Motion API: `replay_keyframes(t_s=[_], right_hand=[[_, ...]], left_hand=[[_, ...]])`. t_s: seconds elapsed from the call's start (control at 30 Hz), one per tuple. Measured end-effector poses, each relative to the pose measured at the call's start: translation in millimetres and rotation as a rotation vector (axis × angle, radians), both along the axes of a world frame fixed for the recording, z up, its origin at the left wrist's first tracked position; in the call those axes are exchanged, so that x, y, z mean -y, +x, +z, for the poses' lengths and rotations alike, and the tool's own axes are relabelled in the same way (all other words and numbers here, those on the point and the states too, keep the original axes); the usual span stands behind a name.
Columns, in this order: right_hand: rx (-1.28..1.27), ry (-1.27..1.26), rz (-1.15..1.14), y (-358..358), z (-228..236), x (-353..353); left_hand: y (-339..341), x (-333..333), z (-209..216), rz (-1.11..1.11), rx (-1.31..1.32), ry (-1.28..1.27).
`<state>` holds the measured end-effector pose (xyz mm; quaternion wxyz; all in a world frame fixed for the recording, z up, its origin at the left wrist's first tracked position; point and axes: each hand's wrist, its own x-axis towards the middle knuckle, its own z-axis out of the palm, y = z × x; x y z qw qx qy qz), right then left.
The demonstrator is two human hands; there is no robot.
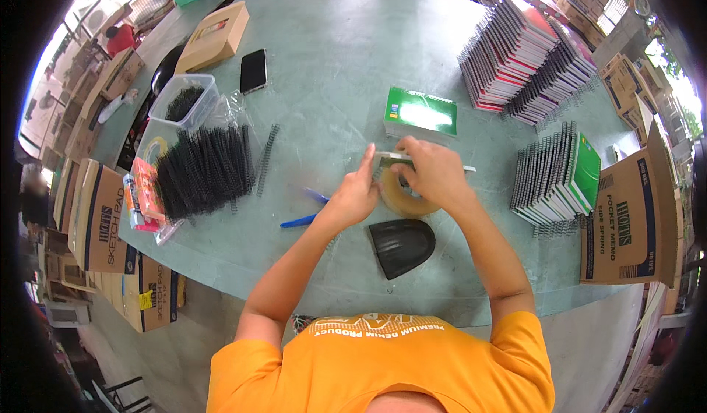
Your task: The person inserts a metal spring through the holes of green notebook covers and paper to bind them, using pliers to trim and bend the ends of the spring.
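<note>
In front of me I hold a thin pad of paper, seen edge-on. My right hand grips it from above, fingers bent around it. At its left end is my left hand, index finger stretched up against the edge and the other fingers curled. A roll of clear tape lies under my right hand, partly covered. Nearer my body rests a black, ribbed, dome-shaped piece. A blue-handled tool shows beside my left forearm, which hides part of it. Just beyond my hands is a stack of green-covered memo pads.
Black spiral coils are heaped at left, by a clear plastic tub and a phone. Spiral notebooks stand in tall stacks at far right. Green spiral memo pads sit near an open carton.
</note>
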<state>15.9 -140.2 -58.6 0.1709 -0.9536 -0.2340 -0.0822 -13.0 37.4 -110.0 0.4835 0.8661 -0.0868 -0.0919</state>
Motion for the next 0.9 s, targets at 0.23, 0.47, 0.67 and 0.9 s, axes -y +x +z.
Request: replay_keyframes(t_s=[0.23, 0.47, 0.67, 0.9], right_hand=[[-0.065, -0.166, -0.030, 12, 8, 4], [-0.133, -0.138, 0.025, 4, 23, 6], [-0.364, 1.120, -0.055, -5, -33, 72], [-0.445, 1.057, -0.228, -23, -18, 55]], left_hand=[[20, 7, 22, -0.093, 0.101, 0.023], [31, 9, 22, 0.045, 0.366, -0.095], [27, 21, 31, 0.021, 0.205, -0.249], [24, 22, 34, 0.037, 0.229, -0.236]])
